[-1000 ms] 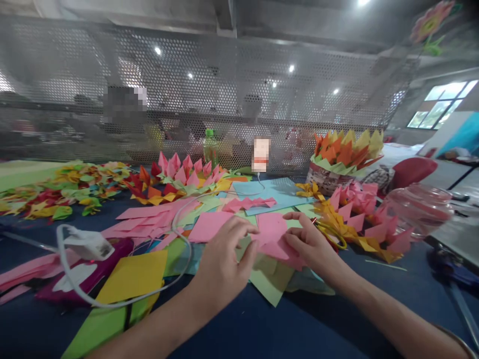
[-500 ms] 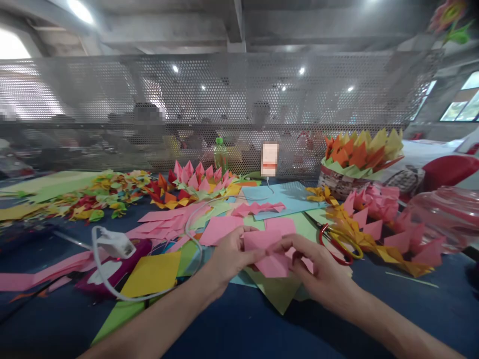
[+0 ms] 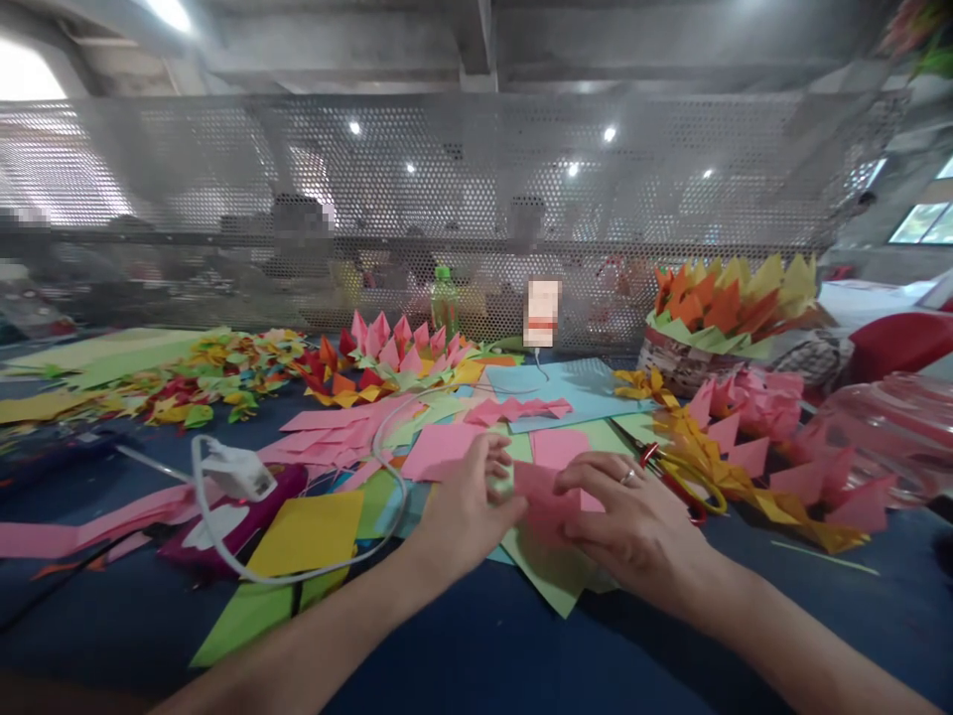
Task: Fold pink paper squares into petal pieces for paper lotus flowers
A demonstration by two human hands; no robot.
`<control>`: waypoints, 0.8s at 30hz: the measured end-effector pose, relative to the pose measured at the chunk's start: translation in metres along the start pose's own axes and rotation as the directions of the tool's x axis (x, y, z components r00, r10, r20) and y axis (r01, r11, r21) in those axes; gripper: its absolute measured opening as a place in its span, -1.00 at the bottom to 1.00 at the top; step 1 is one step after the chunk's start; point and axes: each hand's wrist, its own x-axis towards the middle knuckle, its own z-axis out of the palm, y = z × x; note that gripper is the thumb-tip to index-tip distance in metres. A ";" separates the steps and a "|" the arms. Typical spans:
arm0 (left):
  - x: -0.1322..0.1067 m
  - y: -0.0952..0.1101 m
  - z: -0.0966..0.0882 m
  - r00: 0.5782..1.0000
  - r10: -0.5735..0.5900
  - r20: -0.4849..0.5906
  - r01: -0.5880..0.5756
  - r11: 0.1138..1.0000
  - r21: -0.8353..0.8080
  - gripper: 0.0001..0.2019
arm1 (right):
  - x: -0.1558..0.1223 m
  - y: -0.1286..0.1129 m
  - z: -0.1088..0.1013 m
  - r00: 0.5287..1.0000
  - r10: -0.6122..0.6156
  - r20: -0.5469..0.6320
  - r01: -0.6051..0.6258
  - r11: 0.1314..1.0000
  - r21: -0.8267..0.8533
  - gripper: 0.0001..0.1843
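Fingers of your left hand point(image 3: 466, 511) and your right hand point(image 3: 641, 528) are closed on the small folded pink paper piece point(image 3: 547, 501), pinching it between them. It sits just above a light green paper sheet point(image 3: 551, 581) on the dark blue table point(image 3: 476, 655). Scissors with red and yellow handles point(image 3: 681, 484) lie just beside your right hand.

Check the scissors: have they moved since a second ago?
No. The scissors lie against the same yellow folded pieces, just beyond the right hand on the pink paper; only the camera has shifted.
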 end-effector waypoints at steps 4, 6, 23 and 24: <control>-0.006 0.007 -0.003 0.929 0.368 0.046 -0.354 0.845 0.400 -0.81 | 0.000 0.002 0.005 0.995 0.045 0.086 -0.048 0.998 0.033 -0.79; -0.010 0.008 -0.003 0.897 0.393 0.202 -0.442 0.776 0.450 -0.83 | 0.000 0.003 0.006 0.991 0.068 0.118 -0.081 0.991 0.105 -0.82; -0.015 0.012 -0.012 0.815 0.252 0.522 -0.544 0.645 0.537 -0.73 | -0.003 0.015 0.018 0.881 0.413 0.230 -0.469 0.823 0.321 -0.71; -0.015 0.013 -0.012 0.812 0.248 0.528 -0.546 0.641 0.540 -0.73 | -0.003 0.015 0.019 0.873 0.431 0.229 -0.486 0.816 0.313 -0.72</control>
